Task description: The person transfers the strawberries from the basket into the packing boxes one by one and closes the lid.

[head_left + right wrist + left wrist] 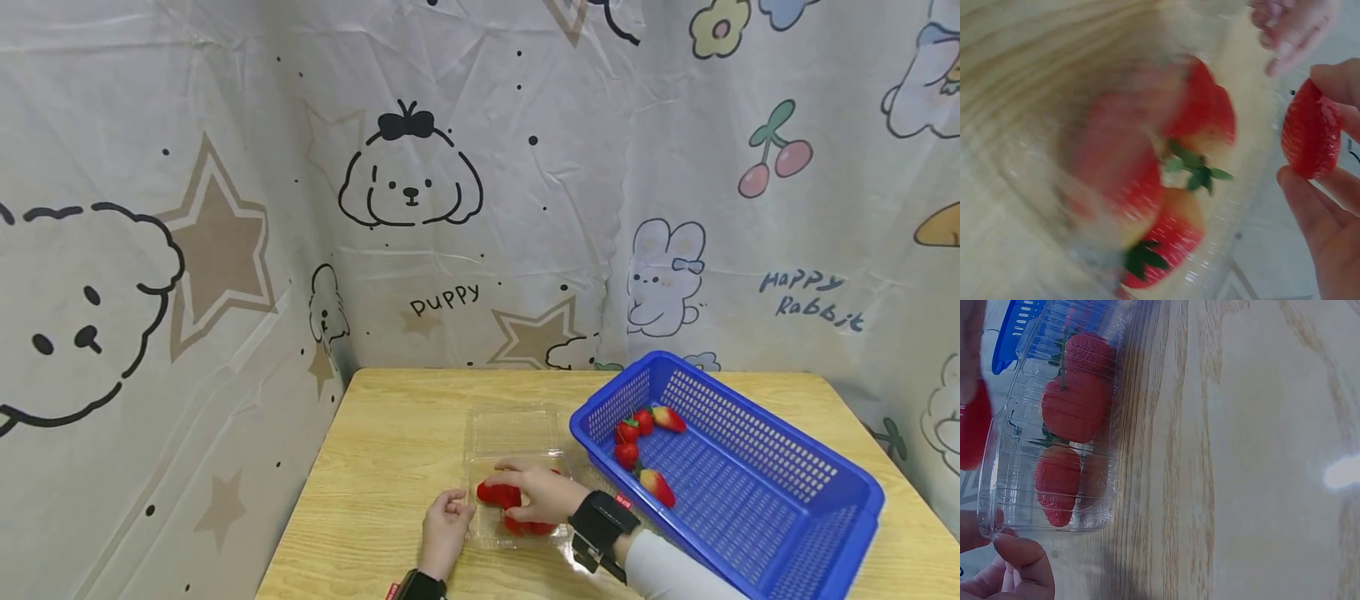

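A clear plastic clamshell box (pixel 517 429) stands on the table with its lid laid open toward the back. Several red strawberries (pixel 1075 406) with green leaves show through its wall in the left wrist view. My left hand (pixel 446 533) pinches the near left rim of the box between thumb and finger. Over the box, my right hand (pixel 546 493) holds one strawberry (pixel 1312 132) between thumb and fingertips. That strawberry is above the others, apart from them in the right wrist view.
To the right, a blue plastic basket (pixel 757 500) stands at an angle, close beside the box. Several strawberries (pixel 627 454) lie along its left end. The wooden table (pixel 375 450) runs back to a printed curtain (pixel 480 250).
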`<state>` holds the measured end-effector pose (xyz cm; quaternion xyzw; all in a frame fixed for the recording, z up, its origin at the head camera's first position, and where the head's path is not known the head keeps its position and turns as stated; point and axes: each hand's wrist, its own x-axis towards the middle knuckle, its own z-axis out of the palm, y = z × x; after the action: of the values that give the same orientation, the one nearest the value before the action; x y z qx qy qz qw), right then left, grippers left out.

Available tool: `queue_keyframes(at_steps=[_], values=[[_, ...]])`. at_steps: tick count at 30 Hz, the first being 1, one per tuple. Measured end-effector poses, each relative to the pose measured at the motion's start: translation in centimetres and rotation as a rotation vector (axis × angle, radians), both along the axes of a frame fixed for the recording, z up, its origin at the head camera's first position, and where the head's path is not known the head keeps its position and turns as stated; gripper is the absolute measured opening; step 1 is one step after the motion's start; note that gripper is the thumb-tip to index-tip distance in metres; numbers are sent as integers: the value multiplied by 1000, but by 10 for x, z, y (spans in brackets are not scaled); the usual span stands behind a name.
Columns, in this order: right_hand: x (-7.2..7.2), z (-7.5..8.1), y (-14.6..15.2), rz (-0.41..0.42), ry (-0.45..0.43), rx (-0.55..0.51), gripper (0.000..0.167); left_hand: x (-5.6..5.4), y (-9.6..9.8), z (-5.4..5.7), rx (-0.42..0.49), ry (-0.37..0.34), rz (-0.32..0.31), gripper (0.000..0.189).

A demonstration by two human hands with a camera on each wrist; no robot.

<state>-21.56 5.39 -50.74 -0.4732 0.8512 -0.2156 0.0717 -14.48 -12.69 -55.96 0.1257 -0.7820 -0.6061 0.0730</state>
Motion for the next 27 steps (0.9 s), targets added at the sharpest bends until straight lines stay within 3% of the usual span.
queue_keyframes(at_steps=[5,9,17,27], values=[[4,-8,-4,-17,-114,114,44,1,0,1,8,-28,-2,25],[5,-9,-6,-31,-147,166,43,1,0,1,15,-11,-9,26],[4,-17,-10,-7,-89,162,43,-1,0,-1,8,-16,-1,26],[-1,-43,-14,31,-1,134,41,-1,-1,0,22,3,-10,26]])
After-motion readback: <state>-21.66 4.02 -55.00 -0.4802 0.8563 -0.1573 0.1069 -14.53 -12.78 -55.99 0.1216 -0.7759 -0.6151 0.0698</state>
